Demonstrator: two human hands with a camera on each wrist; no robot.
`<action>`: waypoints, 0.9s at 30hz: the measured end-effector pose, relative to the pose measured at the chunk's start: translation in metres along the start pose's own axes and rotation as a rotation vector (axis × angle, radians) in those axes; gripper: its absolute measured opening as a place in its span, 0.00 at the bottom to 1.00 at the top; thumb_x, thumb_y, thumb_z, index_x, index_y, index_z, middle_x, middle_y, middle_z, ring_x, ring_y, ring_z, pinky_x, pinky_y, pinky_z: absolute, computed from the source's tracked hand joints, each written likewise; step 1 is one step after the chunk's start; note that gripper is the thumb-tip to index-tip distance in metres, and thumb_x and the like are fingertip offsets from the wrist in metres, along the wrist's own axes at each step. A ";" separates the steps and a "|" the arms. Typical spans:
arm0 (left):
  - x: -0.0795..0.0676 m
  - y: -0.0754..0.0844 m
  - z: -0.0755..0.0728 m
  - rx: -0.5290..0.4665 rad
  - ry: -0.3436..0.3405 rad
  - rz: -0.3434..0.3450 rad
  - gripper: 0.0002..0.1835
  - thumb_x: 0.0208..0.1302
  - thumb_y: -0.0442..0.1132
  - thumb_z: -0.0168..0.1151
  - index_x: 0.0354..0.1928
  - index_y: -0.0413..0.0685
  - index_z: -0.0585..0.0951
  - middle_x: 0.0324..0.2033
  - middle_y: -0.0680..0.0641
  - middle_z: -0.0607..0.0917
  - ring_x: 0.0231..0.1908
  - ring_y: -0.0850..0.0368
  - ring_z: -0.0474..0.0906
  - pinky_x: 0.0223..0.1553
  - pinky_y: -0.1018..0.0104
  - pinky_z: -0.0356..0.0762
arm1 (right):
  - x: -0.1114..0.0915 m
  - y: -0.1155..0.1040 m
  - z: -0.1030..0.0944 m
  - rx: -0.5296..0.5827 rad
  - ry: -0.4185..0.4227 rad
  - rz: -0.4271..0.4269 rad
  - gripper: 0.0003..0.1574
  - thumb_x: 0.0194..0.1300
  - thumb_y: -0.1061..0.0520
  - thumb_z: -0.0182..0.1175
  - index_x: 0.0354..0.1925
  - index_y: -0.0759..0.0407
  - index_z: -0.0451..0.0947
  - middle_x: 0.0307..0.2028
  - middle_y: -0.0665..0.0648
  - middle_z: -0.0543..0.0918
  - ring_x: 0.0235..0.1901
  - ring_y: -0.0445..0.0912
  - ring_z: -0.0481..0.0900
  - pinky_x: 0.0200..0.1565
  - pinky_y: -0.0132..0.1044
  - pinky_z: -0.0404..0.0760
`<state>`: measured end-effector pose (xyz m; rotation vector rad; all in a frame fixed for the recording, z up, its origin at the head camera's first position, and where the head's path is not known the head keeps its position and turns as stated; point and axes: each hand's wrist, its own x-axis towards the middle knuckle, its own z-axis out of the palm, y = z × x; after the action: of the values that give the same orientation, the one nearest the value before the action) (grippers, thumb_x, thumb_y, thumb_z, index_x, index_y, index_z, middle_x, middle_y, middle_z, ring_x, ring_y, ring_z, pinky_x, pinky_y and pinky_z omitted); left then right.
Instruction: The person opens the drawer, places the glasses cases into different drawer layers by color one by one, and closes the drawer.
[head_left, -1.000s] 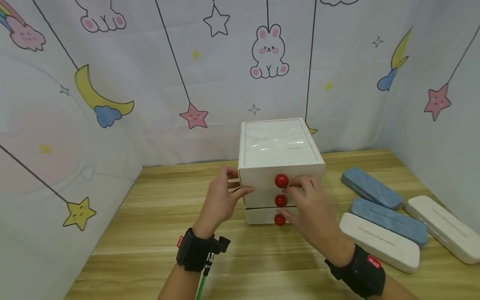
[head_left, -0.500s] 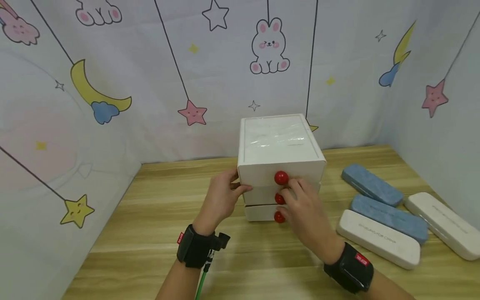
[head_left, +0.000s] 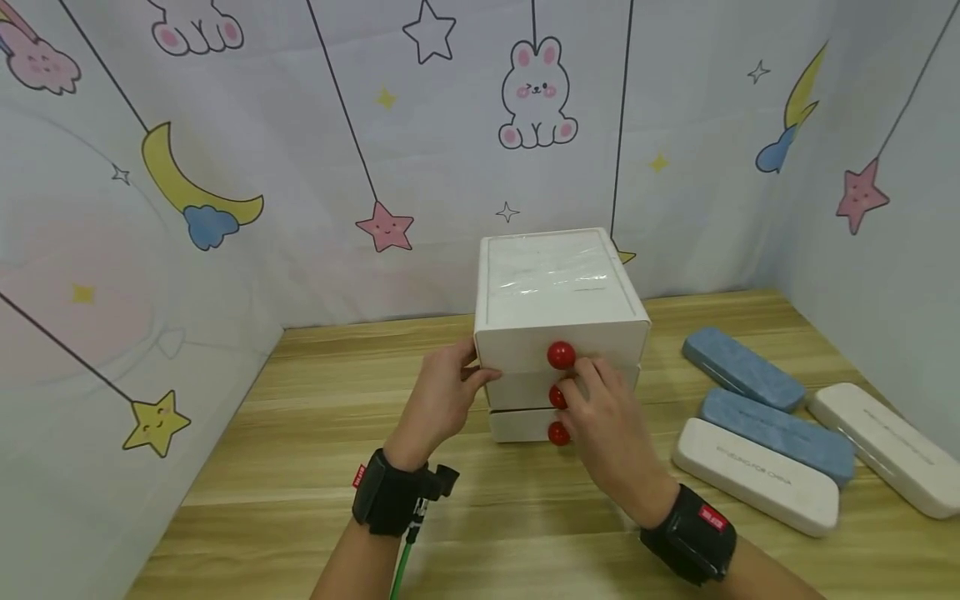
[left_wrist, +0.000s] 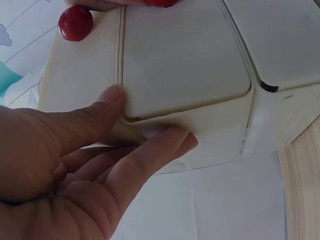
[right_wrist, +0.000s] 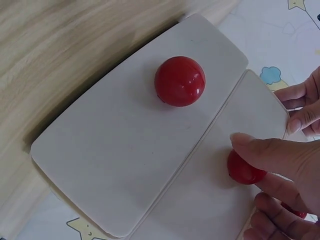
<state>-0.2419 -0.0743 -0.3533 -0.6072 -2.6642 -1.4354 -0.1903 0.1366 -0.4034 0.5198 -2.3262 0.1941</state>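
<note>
A small white drawer cabinet stands on the table, with three drawers one above the other, each with a round red knob. My right hand pinches the middle knob between thumb and fingers. In the right wrist view the bottom knob is untouched, and the top knob lies just above my right fingers in the head view. My left hand grips the cabinet's left side, its thumb on the front by the seam over the middle drawer and its fingers against the side wall.
To the right lie two blue oblong cases, one at the back and one nearer. Two white cases flank them, one in front and one at far right. A printed cloth wall rises behind the wooden table.
My right hand has moved slightly left and closed its thumb and fingers on the middle knob. My left hand has kept its grip on the cabinet's side. The view has tilted slightly.
</note>
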 end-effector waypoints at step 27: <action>-0.001 0.004 0.000 0.044 0.004 0.003 0.16 0.70 0.34 0.63 0.58 0.39 0.82 0.55 0.41 0.87 0.59 0.47 0.83 0.56 0.53 0.83 | 0.001 0.001 -0.005 0.018 -0.008 -0.007 0.18 0.48 0.67 0.77 0.39 0.66 0.83 0.43 0.59 0.78 0.48 0.54 0.74 0.53 0.46 0.78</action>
<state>-0.2392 -0.0730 -0.3508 -0.6043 -2.6833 -1.3714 -0.1879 0.1383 -0.3991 0.5383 -2.3321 0.2102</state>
